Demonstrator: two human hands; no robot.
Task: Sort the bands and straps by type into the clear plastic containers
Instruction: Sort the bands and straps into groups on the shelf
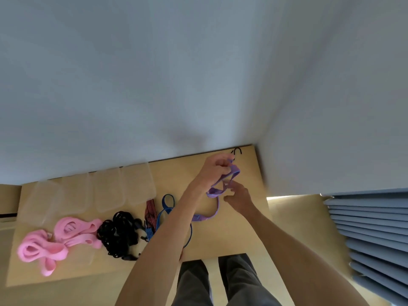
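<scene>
My left hand (215,170) grips the upper loops of a purple strap (221,187) lifted over the right part of the wooden table (240,235). Its tail trails down onto the tabletop. My right hand (239,196) is just below, with its fingers touching the strap's lower fold. Several clear plastic containers (88,195) stand in a row at the back left. In front of them lie pink bands (55,241), a tangle of black straps (120,234), a red-and-blue striped cord (150,214) and a blue strap (167,205).
A black hook (237,150) lies at the table's far right corner by the wall. Grey slatted blinds (371,235) are on the right. My legs (220,281) show below the table's front edge.
</scene>
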